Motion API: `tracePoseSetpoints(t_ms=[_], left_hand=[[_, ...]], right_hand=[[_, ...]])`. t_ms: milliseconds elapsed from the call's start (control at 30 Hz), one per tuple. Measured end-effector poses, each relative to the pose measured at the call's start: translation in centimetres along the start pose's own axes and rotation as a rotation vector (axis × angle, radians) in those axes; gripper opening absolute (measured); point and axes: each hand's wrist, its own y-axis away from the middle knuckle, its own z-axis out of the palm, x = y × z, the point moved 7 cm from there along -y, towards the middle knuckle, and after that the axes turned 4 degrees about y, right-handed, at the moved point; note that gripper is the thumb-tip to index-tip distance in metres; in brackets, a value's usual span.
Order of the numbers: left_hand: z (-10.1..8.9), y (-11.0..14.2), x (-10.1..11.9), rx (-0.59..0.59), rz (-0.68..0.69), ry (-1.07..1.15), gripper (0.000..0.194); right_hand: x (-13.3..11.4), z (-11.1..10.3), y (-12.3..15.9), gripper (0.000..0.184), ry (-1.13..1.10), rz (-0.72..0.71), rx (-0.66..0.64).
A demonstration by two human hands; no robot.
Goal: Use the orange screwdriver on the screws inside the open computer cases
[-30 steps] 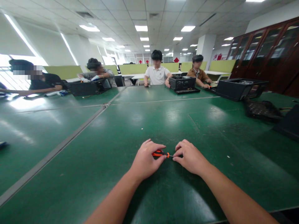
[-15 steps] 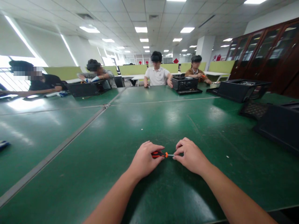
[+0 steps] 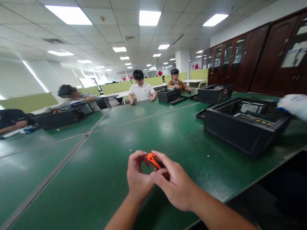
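Closest up, the right hand (image 3: 178, 182) is wrapped round an orange-and-black screwdriver with a chunky rounded handle (image 3: 155, 161), held just over the glossy green bench (image 3: 96, 179). It lies at roughly ten o'clock from the right palm and between one and two from the left hand (image 3: 139, 174). The right is nearer, being the one on the handle. The left is curled, fingertips right by the orange butt end; can't tell if it's actually pinching it.

Long axis runs about half ten to half four, butt end toward half ten. Shaft's hidden, so I'd only guess the tip faces half four.

Further out, at two o'clock, there's a boxy black computer case with its insides showing (image 3: 240, 137), somebody else's white-gloved hand (image 3: 294, 105) by its right side. Way back near twelve: a person in a white polo shirt (image 3: 142, 92).
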Motion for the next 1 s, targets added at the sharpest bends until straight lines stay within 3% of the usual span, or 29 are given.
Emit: tracePoseSetpoints(t_ms=[100,133,200,300,400,500,600,733,900,1000], left_hand=[[4.1,-1.6,0.2,-0.363,-0.084,0.256,0.092],[5.6,-2.0,0.3,-0.460,-0.128,0.317,0.090],[8.6,-3.0,0.3,-0.544,-0.182,0.291,0.069],[14.8,-4.8,1.1,-0.649,-0.099,-0.047,0.040],[21.4,-7.2,2.0,-0.759,0.149,-0.428,0.045],[24.3,-10.5,0.3,-0.779,0.159,-0.619,0.053],[23.3,-12.5,-2.6,-0.833,0.100,-0.750,0.050],[19.2,-12.1,-3.4,-0.902,0.128,-0.810,0.056],[11.1,-10.6,-1.9,-0.929,0.141,-0.808,0.045],[4.7,-10.2,-1.7,-0.959,0.101,-0.744,0.043]], right_hand=[[-0.8,-3.4,2.5,0.025,-0.054,0.034,0.129],[-0.5,-4.7,3.6,0.025,-0.089,0.062,0.169],[0.6,-7.0,6.0,0.033,-0.211,0.132,0.227],[1.9,-9.5,9.1,0.055,-0.337,0.142,0.276],[2.0,-10.6,11.1,0.064,-0.225,0.097,0.216],[2.7,-11.5,12.4,0.062,-0.209,0.161,0.179],[4.1,-13.6,13.4,0.053,-0.333,0.296,0.282],[4.8,-18.0,13.7,0.048,-0.239,0.358,0.512],[4.9,-23.7,13.3,0.064,0.213,0.436,0.761],[6.2,-24.4,12.5,0.068,0.239,0.448,0.797]])
